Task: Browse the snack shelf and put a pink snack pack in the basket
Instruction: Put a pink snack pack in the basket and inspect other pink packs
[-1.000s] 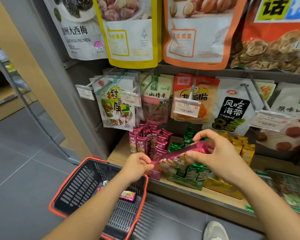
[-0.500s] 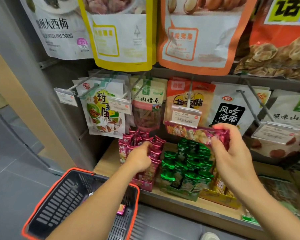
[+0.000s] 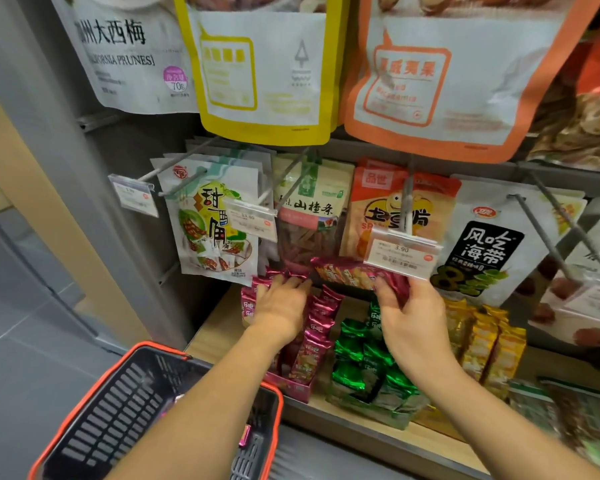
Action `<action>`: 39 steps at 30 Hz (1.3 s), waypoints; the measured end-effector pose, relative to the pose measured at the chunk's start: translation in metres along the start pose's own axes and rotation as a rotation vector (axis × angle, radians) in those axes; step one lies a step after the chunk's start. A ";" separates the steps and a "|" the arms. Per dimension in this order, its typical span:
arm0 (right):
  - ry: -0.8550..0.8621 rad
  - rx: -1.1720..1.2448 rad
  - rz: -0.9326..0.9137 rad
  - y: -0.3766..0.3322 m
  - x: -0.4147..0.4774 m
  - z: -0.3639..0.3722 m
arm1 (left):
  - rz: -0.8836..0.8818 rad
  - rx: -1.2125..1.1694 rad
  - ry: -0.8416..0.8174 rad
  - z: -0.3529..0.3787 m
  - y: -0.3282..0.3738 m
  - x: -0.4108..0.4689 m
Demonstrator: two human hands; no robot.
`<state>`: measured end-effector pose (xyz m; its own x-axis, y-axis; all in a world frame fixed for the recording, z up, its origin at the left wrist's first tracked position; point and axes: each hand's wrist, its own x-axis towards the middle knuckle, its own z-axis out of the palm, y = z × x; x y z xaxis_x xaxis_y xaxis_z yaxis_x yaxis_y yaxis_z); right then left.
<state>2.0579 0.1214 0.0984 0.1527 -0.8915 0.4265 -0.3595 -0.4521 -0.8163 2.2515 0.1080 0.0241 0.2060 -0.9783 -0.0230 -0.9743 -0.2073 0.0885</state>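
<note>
**Pink pack held over the shelf, basket below**

The right hand (image 3: 409, 317) pinches one end of a pink snack pack (image 3: 354, 274), thumb and fingers curled on the wrapper. It holds the pack level just under a price tag (image 3: 400, 252) and above the green packs (image 3: 361, 368). The end grip leaves the printed face readable, which suits browsing. The left hand (image 3: 279, 306) lies over the upright pink packs (image 3: 317, 344) in their display box (image 3: 293, 389), fingers stretched across the tops, probably to steady or sort the row. Whether it grips one cannot be told. The basket (image 3: 153, 348) sits below left, well apart from the held pack, so the drop is not yet made.
</note>
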 end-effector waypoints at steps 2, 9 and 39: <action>0.001 0.013 -0.009 0.001 0.007 0.007 | -0.016 0.029 0.004 -0.001 0.002 -0.001; -0.028 -0.144 -0.054 0.005 0.023 0.024 | 0.045 0.027 -0.034 -0.006 -0.006 -0.015; -0.648 -0.813 -0.030 0.034 0.014 0.096 | 0.396 -0.231 0.297 -0.049 -0.047 -0.083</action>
<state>2.1365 0.0909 0.0386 0.5507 -0.8334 -0.0455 -0.8228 -0.5329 -0.1975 2.2844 0.1984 0.0709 -0.1233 -0.9339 0.3355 -0.9440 0.2147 0.2506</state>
